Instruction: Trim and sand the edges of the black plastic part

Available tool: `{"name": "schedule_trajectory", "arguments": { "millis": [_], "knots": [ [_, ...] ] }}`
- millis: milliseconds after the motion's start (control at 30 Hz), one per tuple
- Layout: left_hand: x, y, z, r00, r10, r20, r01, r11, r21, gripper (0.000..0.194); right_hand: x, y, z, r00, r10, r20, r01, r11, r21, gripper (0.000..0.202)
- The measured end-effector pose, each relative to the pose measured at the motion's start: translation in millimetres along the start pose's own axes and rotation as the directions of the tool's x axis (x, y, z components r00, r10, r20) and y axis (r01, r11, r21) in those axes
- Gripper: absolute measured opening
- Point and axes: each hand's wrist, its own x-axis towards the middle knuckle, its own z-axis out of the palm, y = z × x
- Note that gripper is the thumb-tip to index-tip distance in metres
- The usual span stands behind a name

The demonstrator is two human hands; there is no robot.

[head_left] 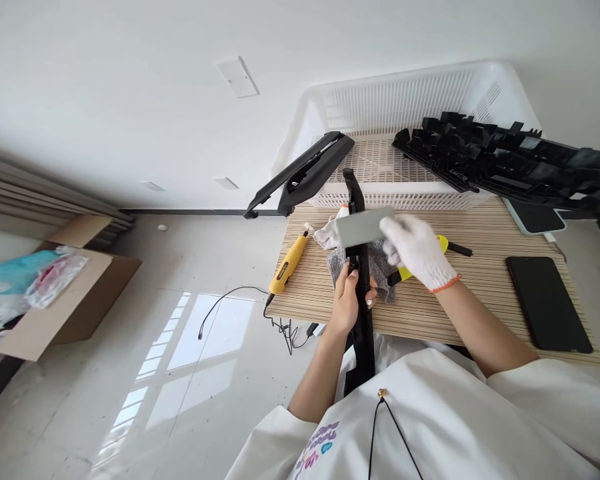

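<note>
My bare left hand (347, 301) is wrapped round a long, narrow black plastic trim piece (364, 340), which runs from near my lap towards the basket. My right hand (416, 248), in a white knit glove with an orange cuff edge, pinches a flat grey-green rectangular sheet (363, 227). The sheet lies across the upper part of the trim piece; whether the two touch, I cannot tell. Beneath them is a grey cloth (380, 267). A yellow-and-black tool (403, 274) sits partly hidden under my right hand. Left of the trim piece is a crumpled white glove (326, 235).
A yellow corded power tool (289, 264) lies at the left edge of the wood-grain table (445, 310). Behind stands a white plastic basket (405, 193) with black plastic parts (500, 160) across its rim. Two phones, one black (549, 303), rest at right. An open cardboard box (75, 300) is far left.
</note>
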Motion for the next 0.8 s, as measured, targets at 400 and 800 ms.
{"name": "schedule_trajectory", "arguments": {
  "millis": [400,800],
  "knots": [
    [0.9,1.0,2.9,0.999,-0.006,0.039,0.008,0.998,-0.067,0.028,2.4,1.8,-9.0,0.998,-0.013,-0.055,0.015,0.999,0.034,0.035],
    [1.1,2.5,1.9,0.999,0.004,0.048,0.0,0.996,-0.084,0.028,2.0,-1.7,-8.7,0.999,-0.02,0.027,0.017,0.996,0.089,0.032]
  ]
}}
